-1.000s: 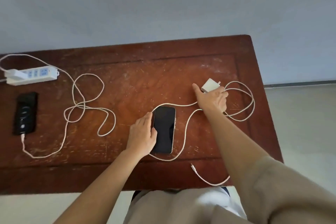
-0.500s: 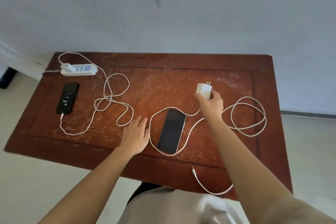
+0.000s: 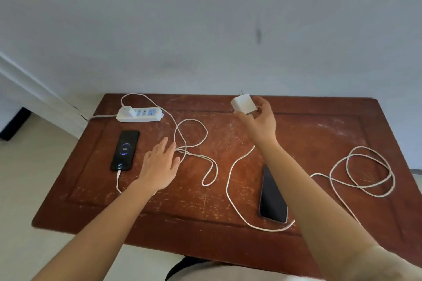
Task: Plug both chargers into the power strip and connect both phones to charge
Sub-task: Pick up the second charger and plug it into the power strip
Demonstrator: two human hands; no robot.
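Aloft, charger (image 3: 243, 104) in right hand (image 3: 260, 118)

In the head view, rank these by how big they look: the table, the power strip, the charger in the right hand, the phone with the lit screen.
1. table
2. phone with the lit screen and power strip: look alike, no ranking
3. charger held up in the right hand, so nearness may enlarge it

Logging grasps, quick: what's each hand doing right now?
Left hand: open, fingers spread, holding nothing.
Right hand: closed on the white charger, lifted off the table.
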